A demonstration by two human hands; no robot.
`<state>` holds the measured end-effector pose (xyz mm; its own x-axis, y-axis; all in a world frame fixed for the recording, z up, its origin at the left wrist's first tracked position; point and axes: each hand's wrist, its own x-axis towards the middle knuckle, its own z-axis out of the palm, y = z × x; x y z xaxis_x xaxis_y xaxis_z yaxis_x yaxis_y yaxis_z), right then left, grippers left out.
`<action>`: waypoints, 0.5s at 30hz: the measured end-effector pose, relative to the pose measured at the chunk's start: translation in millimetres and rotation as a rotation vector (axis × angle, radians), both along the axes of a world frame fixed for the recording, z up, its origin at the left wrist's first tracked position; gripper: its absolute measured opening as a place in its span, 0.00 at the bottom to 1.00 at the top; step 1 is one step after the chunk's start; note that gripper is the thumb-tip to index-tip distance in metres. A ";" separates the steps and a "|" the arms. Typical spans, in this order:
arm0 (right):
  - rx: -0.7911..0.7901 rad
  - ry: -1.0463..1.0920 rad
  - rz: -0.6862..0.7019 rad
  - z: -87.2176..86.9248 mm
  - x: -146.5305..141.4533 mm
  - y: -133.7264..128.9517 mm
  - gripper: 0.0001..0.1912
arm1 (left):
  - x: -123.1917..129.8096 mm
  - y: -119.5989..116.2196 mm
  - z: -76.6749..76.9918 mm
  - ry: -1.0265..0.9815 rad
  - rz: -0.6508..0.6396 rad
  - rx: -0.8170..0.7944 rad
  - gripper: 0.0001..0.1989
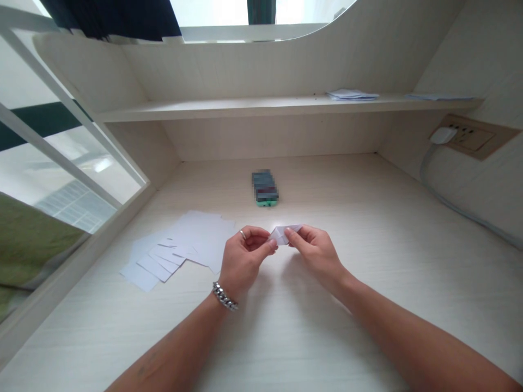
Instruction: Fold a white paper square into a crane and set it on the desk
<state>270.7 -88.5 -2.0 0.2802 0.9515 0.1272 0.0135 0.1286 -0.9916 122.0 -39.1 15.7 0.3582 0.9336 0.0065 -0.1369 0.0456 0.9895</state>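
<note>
Found small folded white paper (279,235) near center of pale desk (368,337), between both hands. Recorded left hand (244,260) closed in a pinch on left end of paper, with thumb on near side. Recorded right hand (316,251) likewise gripping right end, with thumb pressed on near face and fingers bent behind. Observed creases and angled facets in paper. Could not determine contact between paper and desk.

Noted ring (242,234) on a left finger and chain-link bracelet (224,296) at left wrist. Located loose white sheets (208,231) just left of left hand, overlapping and spread flat, with smaller slips (165,260) fanned over near side. Saw dark pixelated object (265,187) with green near edge, lying beyond hands; could not identify.

Logged shelf (229,107) across back, bearing paper stack (352,96) right of middle and thinner papers (439,97) farther right. Saw white plug (443,135) seated in wall socket (476,137), with grey cable (457,209) running down and toward near right. Noted dark curtain (118,19) at upper left, olive cloth (36,239) at left edge.
</note>
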 end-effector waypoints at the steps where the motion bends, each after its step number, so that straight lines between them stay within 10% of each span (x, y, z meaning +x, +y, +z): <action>1: -0.006 0.026 0.001 0.5 0.1 0.1 0.15 | -0.4 0.5 0.4 0.006 0.002 -0.011 0.14; 15: -0.109 0.154 0.031 3.8 -2.4 -0.7 0.17 | -1.8 3.6 -1.4 0.165 -0.028 -0.053 0.15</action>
